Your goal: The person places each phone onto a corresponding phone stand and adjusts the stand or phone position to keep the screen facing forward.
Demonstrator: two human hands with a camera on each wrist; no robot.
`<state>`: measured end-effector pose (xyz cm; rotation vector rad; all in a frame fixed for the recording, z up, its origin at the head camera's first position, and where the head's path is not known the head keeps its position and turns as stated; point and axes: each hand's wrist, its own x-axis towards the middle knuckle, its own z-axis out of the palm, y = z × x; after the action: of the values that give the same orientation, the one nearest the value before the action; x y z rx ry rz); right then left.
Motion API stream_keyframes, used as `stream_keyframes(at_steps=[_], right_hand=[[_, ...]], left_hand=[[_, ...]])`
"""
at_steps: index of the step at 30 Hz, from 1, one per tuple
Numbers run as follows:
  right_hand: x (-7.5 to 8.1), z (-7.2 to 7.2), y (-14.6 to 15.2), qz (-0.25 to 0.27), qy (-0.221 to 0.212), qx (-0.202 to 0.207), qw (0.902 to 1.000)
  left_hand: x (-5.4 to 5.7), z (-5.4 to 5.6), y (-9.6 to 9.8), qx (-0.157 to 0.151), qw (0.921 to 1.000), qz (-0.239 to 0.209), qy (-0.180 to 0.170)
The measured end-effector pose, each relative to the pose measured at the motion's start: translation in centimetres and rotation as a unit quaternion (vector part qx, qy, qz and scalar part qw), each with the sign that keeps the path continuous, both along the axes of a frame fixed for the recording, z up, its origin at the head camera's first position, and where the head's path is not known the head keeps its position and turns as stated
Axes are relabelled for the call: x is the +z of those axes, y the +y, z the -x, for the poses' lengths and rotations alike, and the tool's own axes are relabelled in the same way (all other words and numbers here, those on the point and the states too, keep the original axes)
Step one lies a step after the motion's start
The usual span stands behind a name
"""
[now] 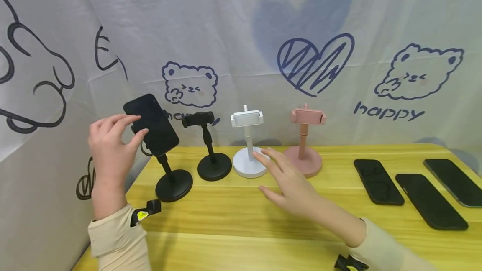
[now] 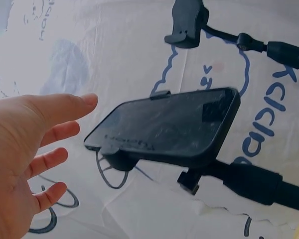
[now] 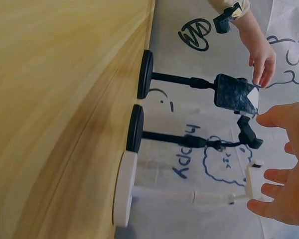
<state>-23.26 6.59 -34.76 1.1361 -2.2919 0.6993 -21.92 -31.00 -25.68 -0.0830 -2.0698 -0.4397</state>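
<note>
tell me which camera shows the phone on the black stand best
The left wrist view: the mounted phone looks largest there, its screen in plain view. The head view has fingers over its edge; the right wrist view shows it smaller.

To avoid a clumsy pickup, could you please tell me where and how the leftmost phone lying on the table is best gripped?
I would pinch the phone across its long edges, near the middle, from above with the right hand. It lies flat on the table, so its underside is hidden, while bare wood shows along both long edges, apparently leaving room to grip.
</note>
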Motion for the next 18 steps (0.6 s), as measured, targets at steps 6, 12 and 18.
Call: stream_keyframes(at_steps=[6,12,18], right_hand=[[-0.3,-0.3,2.1,-0.001,-0.004,-0.020,0.9998],[-0.8,-0.2,4.2,0.001,0.018,-0.034,0.9993],[-0.3,-0.3,6.5,-0.002,-0.009,-0.067,0.9977]], left_hand=[[-0.1,0.2,0.8,-0.012,0.9995,0.027,0.007],[-0.1,0.6,1.7,-0.020,0.9985,0.051,0.007],[-0.5,1.0,3.1,-0.033,0.9968,0.073,0.003]])
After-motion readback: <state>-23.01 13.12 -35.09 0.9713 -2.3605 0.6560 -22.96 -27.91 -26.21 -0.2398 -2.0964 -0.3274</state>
